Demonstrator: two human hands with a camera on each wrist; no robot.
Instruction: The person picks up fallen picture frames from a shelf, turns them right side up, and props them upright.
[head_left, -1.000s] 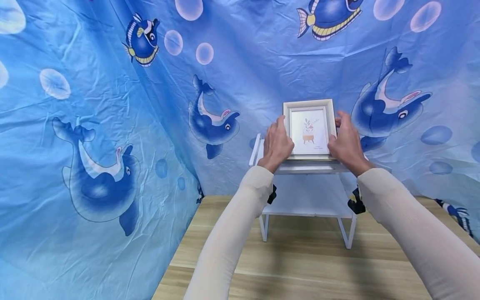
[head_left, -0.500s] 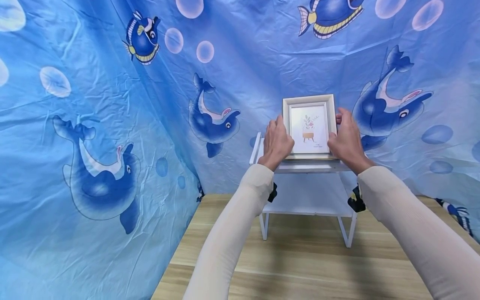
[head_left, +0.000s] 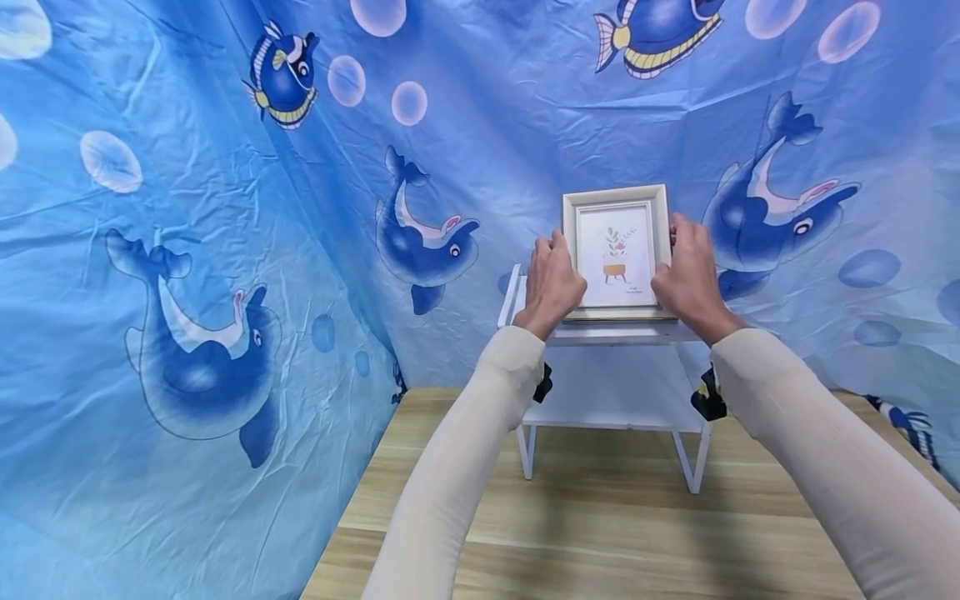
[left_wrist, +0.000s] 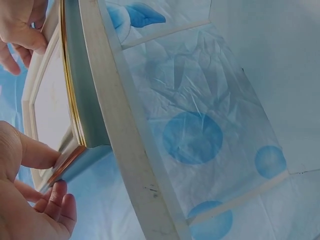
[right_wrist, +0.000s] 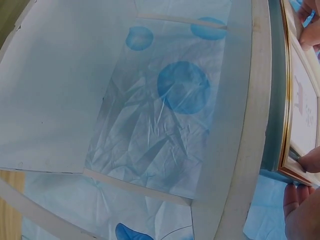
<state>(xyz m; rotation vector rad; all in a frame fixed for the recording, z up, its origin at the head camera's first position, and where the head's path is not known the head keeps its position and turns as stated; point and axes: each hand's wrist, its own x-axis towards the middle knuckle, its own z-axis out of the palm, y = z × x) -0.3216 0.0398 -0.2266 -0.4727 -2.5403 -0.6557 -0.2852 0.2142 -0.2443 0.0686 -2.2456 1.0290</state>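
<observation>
Tilted more upright since earlier, the picture frame (head_left: 617, 250) stands on the white shelf (head_left: 600, 333). Left hand (head_left: 551, 283) at 9 o'clock and right hand (head_left: 686, 279) at 3 pinch its sides; the standing step seems nearly finished, and next calls for a gentle release.

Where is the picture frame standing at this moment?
In the head view the picture frame stands upright on top of the white shelf, right of centre, against the blue sea-print cloth, held between the left hand and right hand.

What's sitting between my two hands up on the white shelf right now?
The picture frame, standing on the white shelf; the left hand and right hand grip its sides. The head view shows it.
</observation>
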